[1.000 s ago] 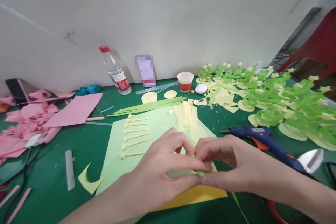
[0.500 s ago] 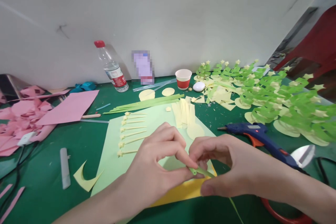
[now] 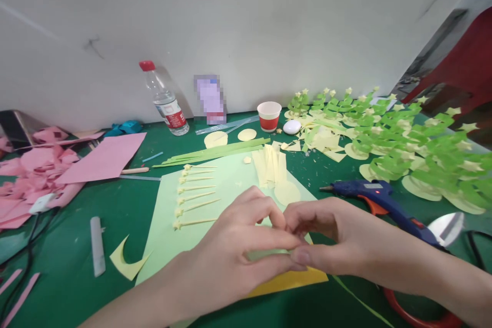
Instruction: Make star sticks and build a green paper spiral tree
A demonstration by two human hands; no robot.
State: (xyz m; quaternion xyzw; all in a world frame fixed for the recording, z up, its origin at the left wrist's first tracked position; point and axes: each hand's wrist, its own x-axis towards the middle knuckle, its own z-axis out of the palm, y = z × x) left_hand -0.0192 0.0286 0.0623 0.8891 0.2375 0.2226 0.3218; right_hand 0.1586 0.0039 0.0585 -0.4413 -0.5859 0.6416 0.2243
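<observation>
My left hand (image 3: 246, 241) and my right hand (image 3: 330, 236) meet fingertip to fingertip above the paper sheets. Both pinch a narrow green paper strip (image 3: 361, 300); its rolled part is mostly hidden behind my fingers, and its loose tail trails down to the right. Beneath my hands lie a pale green sheet (image 3: 161, 236) and a yellow sheet (image 3: 292, 283). Left of my left hand, several thin rolled paper sticks with star tips (image 3: 196, 178) lie in a row. Pale yellow strips (image 3: 265, 166) and a paper disc (image 3: 287, 193) lie beyond my fingers.
A blue glue gun (image 3: 361, 188) and red-handled scissors (image 3: 407, 310) lie at right, below several green paper plants (image 3: 415, 138). Behind stand a paper cup (image 3: 269, 117), a phone (image 3: 210, 100) and a water bottle (image 3: 169, 105). Pink paper (image 3: 103, 159) covers the left.
My left fingers have moved right and closed up against my right fingertips, covering the rolled green strip. More of its tail shows at lower right.
</observation>
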